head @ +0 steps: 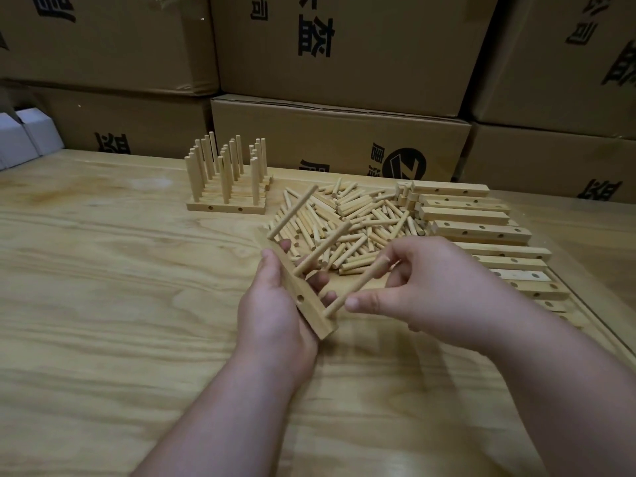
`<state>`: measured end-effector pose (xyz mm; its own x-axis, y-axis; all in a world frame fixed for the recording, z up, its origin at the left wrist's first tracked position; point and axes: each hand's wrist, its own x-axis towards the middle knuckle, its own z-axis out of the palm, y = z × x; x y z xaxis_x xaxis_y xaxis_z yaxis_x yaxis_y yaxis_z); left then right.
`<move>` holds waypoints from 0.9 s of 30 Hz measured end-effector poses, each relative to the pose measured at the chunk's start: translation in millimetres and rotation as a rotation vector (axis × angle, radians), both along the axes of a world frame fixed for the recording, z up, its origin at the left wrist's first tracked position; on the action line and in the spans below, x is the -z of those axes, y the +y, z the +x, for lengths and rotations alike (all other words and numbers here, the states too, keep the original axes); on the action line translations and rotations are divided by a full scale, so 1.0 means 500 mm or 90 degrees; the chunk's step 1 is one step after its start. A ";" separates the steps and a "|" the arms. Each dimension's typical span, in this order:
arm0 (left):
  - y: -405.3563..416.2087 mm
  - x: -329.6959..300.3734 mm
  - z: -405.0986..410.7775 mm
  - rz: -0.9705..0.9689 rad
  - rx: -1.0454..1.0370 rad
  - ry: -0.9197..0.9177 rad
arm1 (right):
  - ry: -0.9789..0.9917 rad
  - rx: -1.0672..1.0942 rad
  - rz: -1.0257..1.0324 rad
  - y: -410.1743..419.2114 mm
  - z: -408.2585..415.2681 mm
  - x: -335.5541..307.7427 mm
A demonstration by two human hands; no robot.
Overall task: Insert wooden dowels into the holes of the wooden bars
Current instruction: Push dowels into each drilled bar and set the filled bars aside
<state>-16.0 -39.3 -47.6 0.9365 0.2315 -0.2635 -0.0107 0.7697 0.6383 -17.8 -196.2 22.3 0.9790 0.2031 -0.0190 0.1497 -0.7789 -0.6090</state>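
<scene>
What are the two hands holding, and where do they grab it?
The left hand grips the wooden bar around its middle. The right hand pinches the nearest dowel along its shaft, with the dowel's lower end at the bar.

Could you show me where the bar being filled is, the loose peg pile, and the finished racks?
held bar (311, 306), head view, its side face by a hole.
loose dowel pile (358, 218), head view, middle of the heap.
finished bars (225, 205), head view, front bar's side face.
</scene>
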 end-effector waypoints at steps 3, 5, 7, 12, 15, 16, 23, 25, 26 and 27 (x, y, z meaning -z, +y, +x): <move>0.003 -0.005 -0.002 -0.062 -0.015 -0.031 | 0.043 -0.027 0.035 0.003 -0.002 0.008; 0.001 -0.006 -0.004 -0.092 -0.011 -0.055 | 0.059 -0.053 0.046 0.018 -0.007 0.023; -0.002 -0.006 -0.005 -0.109 -0.006 -0.068 | 0.060 -0.063 0.063 0.032 -0.007 0.042; -0.001 -0.007 -0.002 -0.108 -0.001 -0.079 | 0.011 -0.027 0.138 0.045 -0.005 0.067; 0.000 -0.004 -0.001 -0.079 0.038 -0.076 | -0.013 -0.007 0.157 0.051 0.003 0.071; 0.000 -0.004 -0.001 -0.071 0.052 -0.069 | -0.022 -0.001 0.161 0.055 0.010 0.069; -0.001 -0.009 -0.005 0.013 0.185 -0.017 | -0.108 0.003 0.067 0.144 0.156 0.030; -0.003 -0.008 -0.007 0.029 0.246 -0.015 | -0.134 -0.017 0.034 0.180 0.209 0.022; -0.005 -0.006 -0.009 0.029 0.283 -0.028 | -0.143 -0.031 0.018 0.197 0.232 0.021; -0.008 -0.003 -0.011 0.030 0.322 -0.044 | -0.147 -0.047 0.003 0.214 0.252 0.023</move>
<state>-21.5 -43.2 -46.0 0.9494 -0.2442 -0.1973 0.3118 0.6599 0.6836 108.1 -89.2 11.0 0.9395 0.2745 0.2047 0.3424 -0.7580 -0.5551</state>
